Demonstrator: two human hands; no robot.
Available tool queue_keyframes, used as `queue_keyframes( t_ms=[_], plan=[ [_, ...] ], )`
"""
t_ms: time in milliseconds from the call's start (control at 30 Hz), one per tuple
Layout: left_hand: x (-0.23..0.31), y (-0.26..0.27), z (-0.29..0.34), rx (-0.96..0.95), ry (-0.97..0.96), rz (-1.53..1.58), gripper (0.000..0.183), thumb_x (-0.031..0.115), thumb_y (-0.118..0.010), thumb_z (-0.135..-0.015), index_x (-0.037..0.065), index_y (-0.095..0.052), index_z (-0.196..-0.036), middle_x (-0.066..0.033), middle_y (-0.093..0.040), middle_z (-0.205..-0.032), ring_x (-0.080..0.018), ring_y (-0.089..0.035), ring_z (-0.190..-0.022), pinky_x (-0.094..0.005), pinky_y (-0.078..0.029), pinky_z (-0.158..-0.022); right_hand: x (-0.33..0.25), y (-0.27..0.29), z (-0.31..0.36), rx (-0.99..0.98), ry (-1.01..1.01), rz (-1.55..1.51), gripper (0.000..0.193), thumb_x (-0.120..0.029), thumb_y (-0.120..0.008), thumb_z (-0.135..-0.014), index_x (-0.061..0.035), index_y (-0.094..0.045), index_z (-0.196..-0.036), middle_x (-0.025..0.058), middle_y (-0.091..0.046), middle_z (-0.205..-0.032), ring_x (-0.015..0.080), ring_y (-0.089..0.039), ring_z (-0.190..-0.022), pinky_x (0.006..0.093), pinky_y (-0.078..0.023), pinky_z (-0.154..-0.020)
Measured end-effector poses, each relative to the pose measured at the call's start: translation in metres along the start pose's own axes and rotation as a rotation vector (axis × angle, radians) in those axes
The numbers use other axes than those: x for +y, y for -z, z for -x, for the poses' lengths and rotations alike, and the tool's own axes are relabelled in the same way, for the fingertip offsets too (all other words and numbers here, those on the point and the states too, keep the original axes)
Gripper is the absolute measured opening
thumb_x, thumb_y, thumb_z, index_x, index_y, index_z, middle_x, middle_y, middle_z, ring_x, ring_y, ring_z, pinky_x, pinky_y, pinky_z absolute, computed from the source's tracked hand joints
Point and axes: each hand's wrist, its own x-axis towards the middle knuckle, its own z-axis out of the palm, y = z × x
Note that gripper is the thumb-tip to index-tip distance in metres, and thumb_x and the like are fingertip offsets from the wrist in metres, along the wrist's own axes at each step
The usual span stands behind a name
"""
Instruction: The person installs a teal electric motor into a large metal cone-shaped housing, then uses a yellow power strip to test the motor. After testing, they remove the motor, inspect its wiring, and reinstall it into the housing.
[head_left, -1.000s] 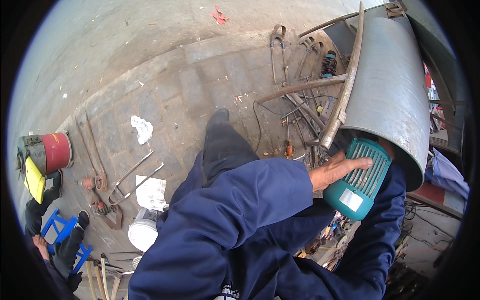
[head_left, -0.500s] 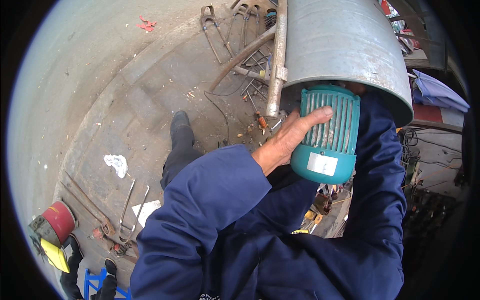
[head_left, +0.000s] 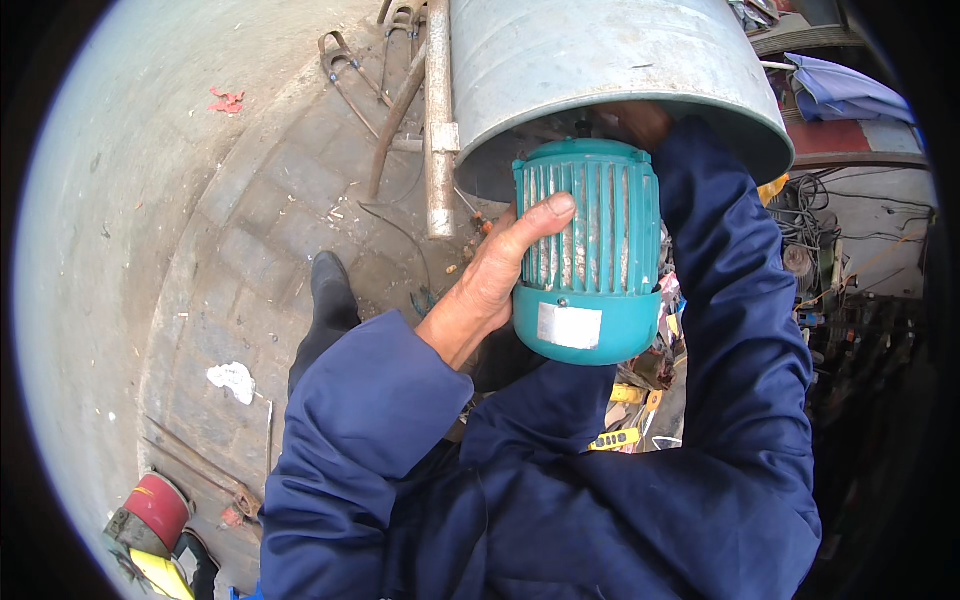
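A green electric motor (head_left: 600, 250) with ribbed sides and a pale label sits at the mouth of a large grey metal drum (head_left: 610, 55). Its upper end, where a dark shaft shows, points into the drum. My left hand (head_left: 490, 275) grips the motor from its left side, thumb laid over the fins and the other fingers hidden behind. My right hand (head_left: 643, 122) reaches under the drum's rim, just above and to the right of the motor. Shadow and the rim hide its fingers, so whether it holds anything is not visible.
Rusty pipes (head_left: 438, 120) stand along the drum's left side, with metal tongs (head_left: 345, 62) on the floor beyond. A folded purple umbrella (head_left: 850, 90) and tangled black cables (head_left: 803, 215) lie to the right. Below the motor is a yellow pendant controller (head_left: 615, 439). A red cylinder (head_left: 160, 508) stands lower left.
The motor, my left hand and the drum have shifted left in view. More of my right hand now shows under the rim, and the shaft end has come into sight.
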Motion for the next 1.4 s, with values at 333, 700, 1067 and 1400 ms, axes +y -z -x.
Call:
queue_keyframes(
  t_ms=[333, 700, 1067, 1400],
  plan=[
    [-0.001, -0.002, 0.000, -0.021, 0.011, -0.022, 0.078, 0.052, -0.073, -0.093, 0.000, -0.053, -0.147, -0.0183, -0.067, -0.135, -0.0272, -0.069, -0.119, -0.0429, -0.055, -0.106, -0.029, -0.005, 0.017, -0.130, 0.048, -0.367, 0.045, -0.036, -0.070, -0.100, -0.0029, -0.065, -0.130, 0.0035, -0.071, -0.106, 0.0098, -0.063, -0.086, 0.0223, -0.052, -0.072],
    [-0.008, -0.004, 0.002, 0.026, 0.003, 0.056, 0.074, 0.053, -0.067, -0.096, 0.002, -0.053, -0.148, -0.0174, -0.067, -0.134, -0.0270, -0.069, -0.119, -0.0430, -0.057, -0.104, -0.060, -0.029, 0.029, -0.338, 0.045, -0.500, 0.047, -0.039, -0.070, -0.099, -0.0039, -0.065, -0.130, 0.0018, -0.070, -0.104, 0.0078, -0.061, -0.082, 0.0207, -0.051, -0.068],
    [-0.014, 0.016, 0.026, -0.027, 0.167, -0.054, 0.081, 0.053, -0.072, -0.093, 0.000, -0.050, -0.149, -0.0181, -0.067, -0.135, -0.0274, -0.069, -0.120, -0.0422, -0.056, -0.106, -0.041, -0.008, 0.091, -0.385, -0.082, -0.567, 0.032, -0.025, -0.074, -0.096, -0.0031, -0.068, -0.119, 0.0140, -0.075, -0.116, 0.0199, -0.071, -0.101, 0.0350, -0.057, -0.094],
    [-0.015, 0.040, 0.058, 0.106, 0.205, -0.260, 0.084, 0.056, -0.078, -0.087, -0.002, -0.055, -0.144, -0.0173, -0.070, -0.129, -0.0272, -0.071, -0.114, -0.0420, -0.059, -0.101, -0.028, -0.047, 0.096, -0.082, -0.171, -1.284, 0.018, -0.019, -0.064, -0.100, -0.0028, -0.066, -0.109, 0.0167, -0.075, -0.112, 0.0230, -0.072, -0.099, 0.0388, -0.057, -0.093]
  ],
)
